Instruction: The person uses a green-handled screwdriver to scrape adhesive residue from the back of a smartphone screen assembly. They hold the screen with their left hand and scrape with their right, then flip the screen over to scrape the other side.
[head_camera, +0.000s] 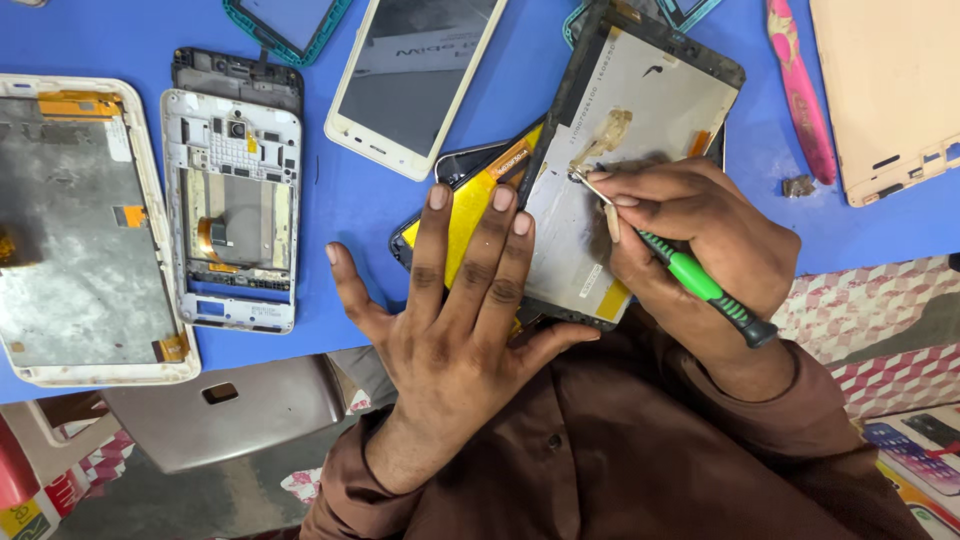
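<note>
My left hand (455, 310) lies flat, fingers spread, pressing on a dark phone body with a yellow sheet (470, 200) at the blue table's near edge. A grey display panel with a dark frame (640, 110) leans tilted over that phone. My right hand (700, 240) grips a green-and-black handled tool (700, 280). Its metal tip (585, 180) touches the back of the panel near a stained patch.
On the blue table (350, 200) lie a white phone frame with exposed parts (235, 210), a large white-rimmed panel (80, 230), a white phone face (415, 75), a teal frame (285, 25), a pink tool (800, 90) and a beige back cover (890, 90). A grey chair (230, 405) stands below.
</note>
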